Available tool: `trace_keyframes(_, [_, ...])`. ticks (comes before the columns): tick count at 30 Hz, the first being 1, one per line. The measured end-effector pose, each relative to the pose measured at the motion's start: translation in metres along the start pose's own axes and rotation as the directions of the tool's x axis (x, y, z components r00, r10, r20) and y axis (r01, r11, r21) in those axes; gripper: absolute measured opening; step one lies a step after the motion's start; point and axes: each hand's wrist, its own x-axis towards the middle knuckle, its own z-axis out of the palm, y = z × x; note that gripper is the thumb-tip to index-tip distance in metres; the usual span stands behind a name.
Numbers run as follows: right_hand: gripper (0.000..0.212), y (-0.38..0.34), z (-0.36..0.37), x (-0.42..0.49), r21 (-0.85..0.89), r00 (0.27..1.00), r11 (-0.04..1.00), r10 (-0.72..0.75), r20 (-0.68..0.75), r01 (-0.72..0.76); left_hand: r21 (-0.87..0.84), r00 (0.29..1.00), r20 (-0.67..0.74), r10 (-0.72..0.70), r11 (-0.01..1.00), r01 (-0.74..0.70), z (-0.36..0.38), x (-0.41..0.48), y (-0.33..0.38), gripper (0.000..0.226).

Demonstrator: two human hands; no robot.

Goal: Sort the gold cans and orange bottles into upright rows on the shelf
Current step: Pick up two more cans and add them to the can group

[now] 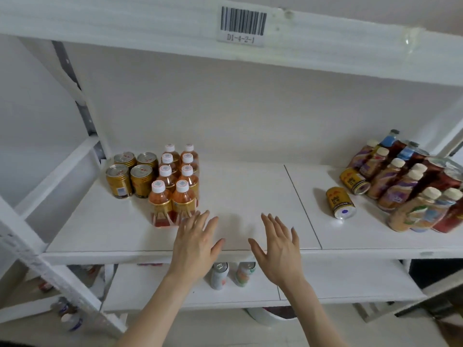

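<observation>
Several gold cans point(130, 175) stand upright in two rows at the shelf's point(250, 186) left end. Right beside them several orange bottles point(175, 181) with white caps stand upright in two rows. Two more gold cans lie on their sides at the right: one point(341, 203) alone on the shelf, another point(354, 181) against the mixed bottles. My left hand point(195, 244) is open, fingers spread, just in front of the nearest orange bottles. My right hand point(278, 249) is open too, over the shelf's front edge, holding nothing.
A crowd of mixed bottles and red cans point(413, 186) fills the shelf's right end. A lower shelf point(175, 286) holds two white cans point(231, 274). White uprights point(62, 276) frame the left side. A barcode label point(241, 26) sits on the shelf above.
</observation>
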Motion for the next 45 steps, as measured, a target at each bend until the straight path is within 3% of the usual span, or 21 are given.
trace_keyframes(7, [0.064, 0.058, -0.022, -0.007, -0.002, 0.999, 1.000, -0.021, -0.035, 0.021, -0.018, 0.999, 0.041, -0.019, 1.000, 0.020, 0.012, 0.011, 0.069, 0.048])
trace_keyframes(12, [0.059, 0.100, -0.031, -0.010, 0.033, 0.994, 0.998, 0.049, -0.094, -0.046, -0.072, 0.997, 0.023, 0.077, 0.995, -0.075, 0.022, 0.022, 0.108, 0.044])
trace_keyframes(23, [0.050, 0.243, -0.065, 0.022, 0.083, 0.986, 0.988, 0.138, -0.099, -0.130, -0.187, 0.995, 0.053, 0.089, 0.979, -0.078, 0.070, 0.062, 0.224, 0.045])
trace_keyframes(34, [0.047, 0.353, -0.088, 0.115, 0.129, 0.998, 0.991, -0.026, 0.054, 0.019, -0.183, 0.981, 0.090, -0.170, 0.966, 0.184, 0.135, 0.131, 0.341, 0.038])
trace_keyframes(42, [0.057, 0.383, -0.077, 0.186, 0.159, 0.977, 0.981, 0.083, 0.195, -0.115, -0.275, 0.888, 0.261, -0.380, 0.852, 0.445, 0.159, 0.195, 0.360, 0.051])
trace_keyframes(45, [0.057, 0.384, -0.070, 0.206, 0.133, 0.970, 0.980, 0.114, 0.214, -0.145, -0.302, 0.824, 0.345, -0.448, 0.779, 0.550, 0.170, 0.219, 0.358, 0.068])
